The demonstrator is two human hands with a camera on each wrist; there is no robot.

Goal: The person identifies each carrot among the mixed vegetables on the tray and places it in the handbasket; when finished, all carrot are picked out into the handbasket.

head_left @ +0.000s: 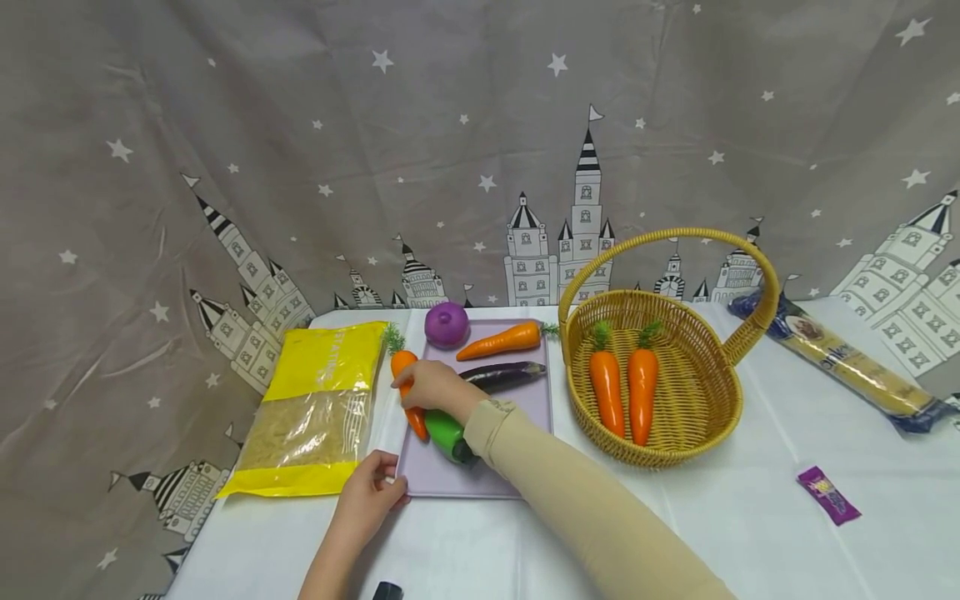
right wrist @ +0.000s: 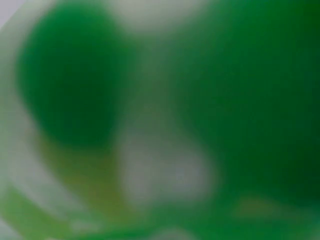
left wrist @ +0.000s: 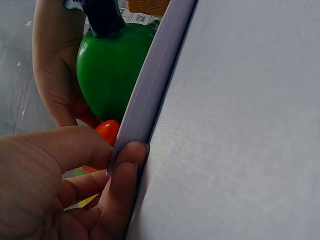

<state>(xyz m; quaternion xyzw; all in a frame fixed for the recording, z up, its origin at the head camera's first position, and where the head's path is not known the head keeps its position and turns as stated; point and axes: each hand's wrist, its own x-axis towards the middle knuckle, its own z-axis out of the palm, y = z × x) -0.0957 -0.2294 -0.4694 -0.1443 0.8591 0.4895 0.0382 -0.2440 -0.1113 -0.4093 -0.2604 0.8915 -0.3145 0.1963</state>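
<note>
In the head view my right hand (head_left: 438, 388) holds an orange carrot (head_left: 403, 361) by its middle at the tray's left edge, leafy top pointing away. Beneath that wrist lies a green pepper (head_left: 444, 431), partly covered by the hand and sleeve. My left hand (head_left: 372, 492) pinches the near left corner of the lilac tray (head_left: 480, 485), thumb inside the rim. The left wrist view shows this grip beside the pepper (left wrist: 112, 70) and the carrot's tip (left wrist: 107, 131). A purple onion (head_left: 447, 323), another carrot (head_left: 501, 342) and an eggplant (head_left: 504, 376) are on the tray. The right wrist view is blurred green.
Right of the tray stands a wicker basket (head_left: 693, 392) with a tall handle and two carrots (head_left: 642, 392) inside. A yellow-and-clear bag (head_left: 311, 417) lies at the left. At the right are a long noodle packet (head_left: 847, 362) and a small purple packet (head_left: 828, 495).
</note>
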